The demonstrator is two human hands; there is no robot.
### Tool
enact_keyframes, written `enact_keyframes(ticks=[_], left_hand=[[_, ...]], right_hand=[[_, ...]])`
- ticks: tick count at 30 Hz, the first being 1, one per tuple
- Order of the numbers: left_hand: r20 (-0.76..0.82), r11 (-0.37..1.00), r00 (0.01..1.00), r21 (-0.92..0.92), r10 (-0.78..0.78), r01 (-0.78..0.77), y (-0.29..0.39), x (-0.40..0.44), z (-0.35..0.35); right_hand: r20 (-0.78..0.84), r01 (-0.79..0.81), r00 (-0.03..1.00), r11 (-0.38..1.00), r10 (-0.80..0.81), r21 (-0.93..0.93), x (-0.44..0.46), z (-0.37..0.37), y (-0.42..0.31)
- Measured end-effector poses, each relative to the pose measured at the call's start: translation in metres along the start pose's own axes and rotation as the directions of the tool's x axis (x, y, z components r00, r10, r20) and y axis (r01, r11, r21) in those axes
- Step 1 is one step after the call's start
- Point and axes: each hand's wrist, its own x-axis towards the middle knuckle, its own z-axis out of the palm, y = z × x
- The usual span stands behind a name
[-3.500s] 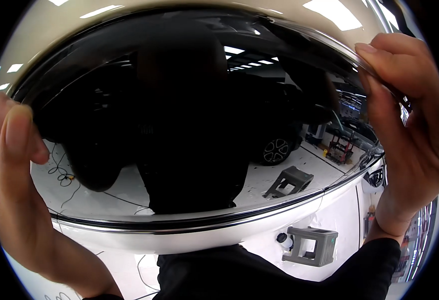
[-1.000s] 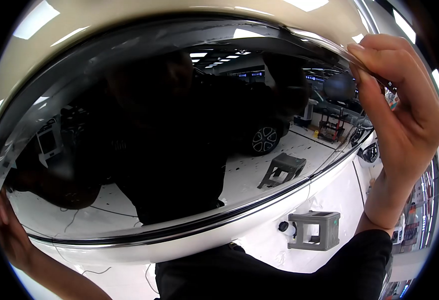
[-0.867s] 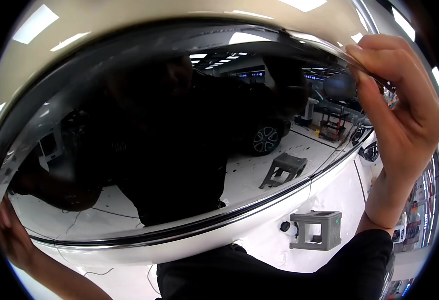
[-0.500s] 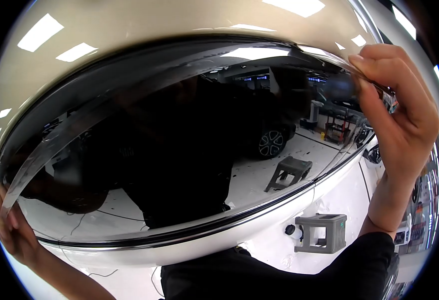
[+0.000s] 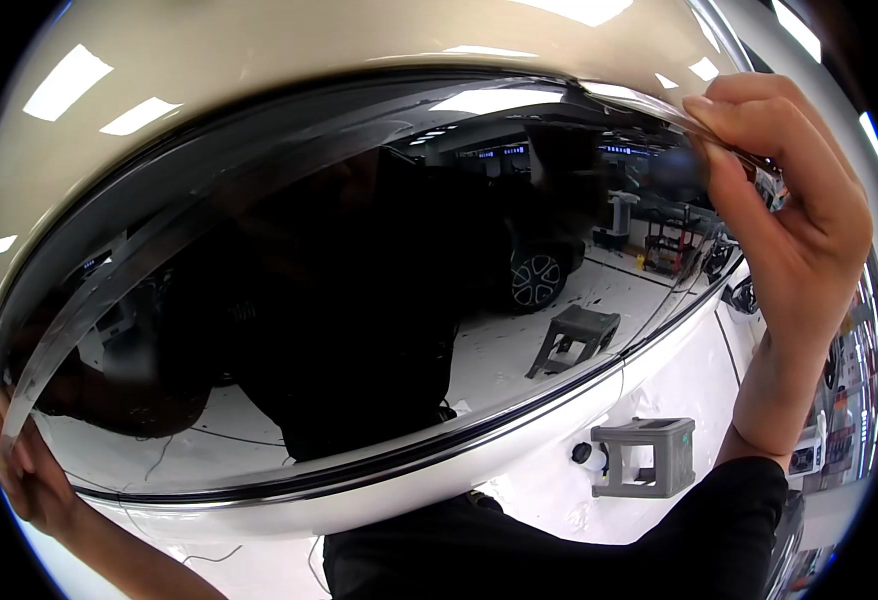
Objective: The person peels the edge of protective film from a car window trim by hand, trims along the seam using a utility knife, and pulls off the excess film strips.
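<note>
A long clear strip (image 5: 149,240) runs in an arc across the dark, reflective car window (image 5: 359,300). At the lower left, the fingers of my left hand (image 5: 27,465) are closed on the strip's end. My right hand (image 5: 784,180) pinches the strip's other end between thumb and fingers, near the upper right edge of the window. Between the hands, the strip hangs a little below the window's upper edge on the left side. The rest of what my right hand holds is hidden behind its fingers.
Cream car bodywork (image 5: 289,40) curves above the window, and a black and chrome trim line (image 5: 359,470) runs below it. A grey stool (image 5: 659,458) and a bottle with a black cap (image 5: 587,455) stand on the white floor. A side mirror (image 5: 742,296) is at the right.
My left hand has moved down and outward, and now holds the strip's end. The strip has come away from the upper window edge on the left. My right hand keeps its pinch.
</note>
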Motion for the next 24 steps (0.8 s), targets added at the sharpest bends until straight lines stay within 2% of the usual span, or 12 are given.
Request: enact_keyframes(ticks=[1,4,6,7,14,24], left_hand=[[0.049,1.0,0.999,-0.018,-0.003,0.004,0.0,0.005,-0.016],[0.053,0.999,0.999,-0.048,-0.006,0.009,0.0,0.005,-0.018],[0.206,0.993,0.978,-0.097,-0.044,0.065,0.001,0.014,-0.033],[0.376,0.983,0.924,-0.129,-0.07,0.127,0.003,0.031,-0.069],[0.499,0.969,0.863,-0.165,-0.079,0.184,0.0,0.04,-0.088],[0.568,0.954,0.818,-0.189,-0.087,0.233,-0.002,0.045,-0.094]], right_hand=[[0.003,0.02,1.0,1.0,-0.02,-0.022,-0.001,-0.001,0.004],[-0.004,0.048,0.999,0.998,-0.048,-0.051,-0.003,-0.001,0.01],[-0.008,0.043,0.999,0.998,-0.044,-0.053,-0.006,-0.001,0.012],[-0.009,0.036,0.999,0.998,-0.036,-0.05,-0.007,-0.001,0.014],[-0.001,-0.012,1.0,0.999,0.012,-0.052,-0.016,-0.002,0.019],[-0.021,-0.022,1.0,0.998,0.021,-0.062,-0.024,-0.002,0.031]])
